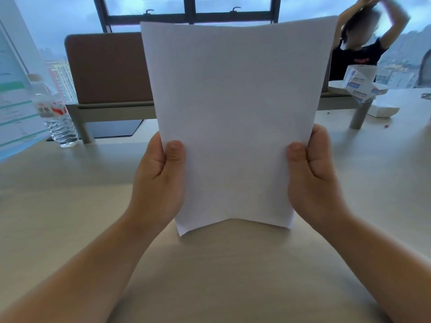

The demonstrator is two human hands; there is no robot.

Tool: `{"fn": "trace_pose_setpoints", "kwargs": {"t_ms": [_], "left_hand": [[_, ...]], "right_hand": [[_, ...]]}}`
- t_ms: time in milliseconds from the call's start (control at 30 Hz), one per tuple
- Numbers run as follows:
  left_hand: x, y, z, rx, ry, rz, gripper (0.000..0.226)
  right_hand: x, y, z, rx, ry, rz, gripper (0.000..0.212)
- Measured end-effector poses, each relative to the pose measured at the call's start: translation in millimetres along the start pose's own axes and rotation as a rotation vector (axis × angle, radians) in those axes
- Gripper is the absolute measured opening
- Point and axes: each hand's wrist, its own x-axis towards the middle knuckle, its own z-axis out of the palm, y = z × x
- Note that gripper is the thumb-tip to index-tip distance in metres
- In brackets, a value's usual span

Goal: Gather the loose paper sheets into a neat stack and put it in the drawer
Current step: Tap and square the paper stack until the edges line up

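— Nearest the camera, what's in hand?
— Both thumbs pinch the paper stack: left hand on its left edge, right hand on its right, held upright over the pale surface.
— Which step?
— Squaring, likely; bottom corners look uneven. Next calls for tapping it level, then finding the drawer, which isn't in view.
— Beyond?
— A water bottle, and a desk divider.

Office: desk with divider (high-rise view)
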Motion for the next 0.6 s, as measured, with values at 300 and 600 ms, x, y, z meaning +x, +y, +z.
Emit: {"fn": "trace_pose_setpoints", "kwargs": {"t_ms": [300, 600], "left_hand": [[4.1, 1.2, 0.7, -0.249, 0.016, -0.113, 0.031], [2.7, -11.5, -11.4, 0.25, 0.037, 0.164, 0.024]], "right_hand": [[0.7, 3.8, -0.8, 0.058, -0.031, 0.015, 0.026], [-1.5, 8.7, -1.0, -0.198, 0.06, -0.036, 0.018]]}}
